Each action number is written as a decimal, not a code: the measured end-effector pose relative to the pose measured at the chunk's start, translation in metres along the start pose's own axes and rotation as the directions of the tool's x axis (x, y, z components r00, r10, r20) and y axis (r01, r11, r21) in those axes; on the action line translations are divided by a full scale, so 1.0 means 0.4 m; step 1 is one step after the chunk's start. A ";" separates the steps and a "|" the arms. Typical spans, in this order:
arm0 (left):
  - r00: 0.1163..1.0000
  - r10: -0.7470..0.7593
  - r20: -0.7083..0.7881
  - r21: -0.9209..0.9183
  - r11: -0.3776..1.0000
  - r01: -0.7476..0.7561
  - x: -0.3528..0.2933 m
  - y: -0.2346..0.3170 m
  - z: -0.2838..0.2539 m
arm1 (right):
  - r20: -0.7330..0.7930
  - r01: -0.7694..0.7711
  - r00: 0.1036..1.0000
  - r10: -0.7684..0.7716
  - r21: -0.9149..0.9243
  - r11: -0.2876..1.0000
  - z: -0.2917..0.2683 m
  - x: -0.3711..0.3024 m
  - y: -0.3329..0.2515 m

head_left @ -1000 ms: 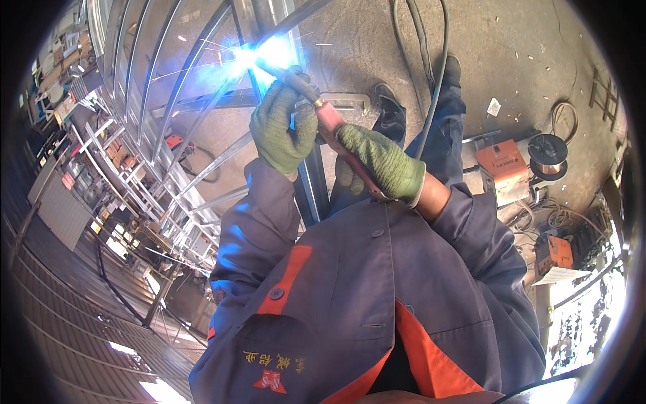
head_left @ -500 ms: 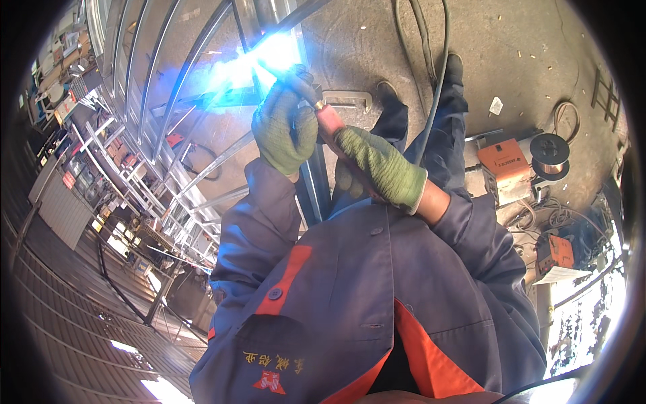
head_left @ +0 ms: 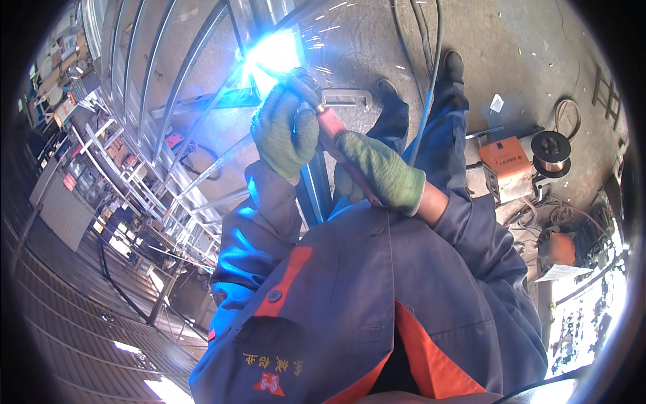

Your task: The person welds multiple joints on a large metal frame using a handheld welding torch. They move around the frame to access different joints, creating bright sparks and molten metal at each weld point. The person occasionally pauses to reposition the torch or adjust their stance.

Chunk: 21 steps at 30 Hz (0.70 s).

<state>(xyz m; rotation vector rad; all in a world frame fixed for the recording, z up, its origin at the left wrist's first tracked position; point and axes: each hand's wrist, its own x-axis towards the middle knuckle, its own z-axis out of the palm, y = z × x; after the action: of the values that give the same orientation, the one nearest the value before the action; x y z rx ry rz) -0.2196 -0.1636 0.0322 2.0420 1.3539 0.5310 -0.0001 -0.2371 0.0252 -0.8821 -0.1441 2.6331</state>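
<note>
One welding torch (head_left: pixel 331 122), pinkish red at the handle, slants up and leftward in front of us. Our green-gloved right hand (head_left: pixel 383 168) has its fingers wrapped closed around the torch's handle; our left hand (head_left: pixel 281 131), gloved to match, has its fingers half curled against the torch's neck, though we cannot tell how firmly they grip. At the torch's tip, a blue-white glare (head_left: pixel 276 54) hides part of a metal frame (head_left: pixel 185 67), whose curved bars spread left of the torch. We count one C-shaped clamp (head_left: pixel 346 99) just right of the torch's neck, two dark shoes (head_left: pixel 453 66) farther right, and two orange machines (head_left: pixel 506 168) well to the torch's right. Beside the farther machine, one black spool (head_left: pixel 550 153) carries copper-coloured wire. Around the torch spreads concrete floor (head_left: pixel 491 40), one pale scrap (head_left: pixel 496 103) lying right of the torch; ridged sheeting (head_left: pixel 67 303) lines the workshop, well left of the torch.
</note>
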 end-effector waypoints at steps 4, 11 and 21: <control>1.000 -0.007 -0.004 0.069 0.998 0.007 -0.005 -0.006 -0.001 | 0.071 0.267 0.964 -0.258 -0.198 0.943 -0.040 0.028 0.058; 0.999 -0.042 0.027 0.163 0.986 0.037 -0.019 -0.012 -0.005 | 0.047 0.245 0.969 -0.242 -0.045 0.969 -0.046 0.043 0.099; 1.000 0.012 -0.007 0.151 0.989 -0.011 -0.017 -0.019 0.004 | -0.005 0.108 0.994 -0.108 0.011 0.994 -0.008 0.015 0.035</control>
<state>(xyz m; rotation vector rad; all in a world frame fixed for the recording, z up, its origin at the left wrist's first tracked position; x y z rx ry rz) -0.2264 -0.1684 0.0257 2.1716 1.4259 0.4548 -0.0070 -0.2479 0.0163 -0.8516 -0.1709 2.5295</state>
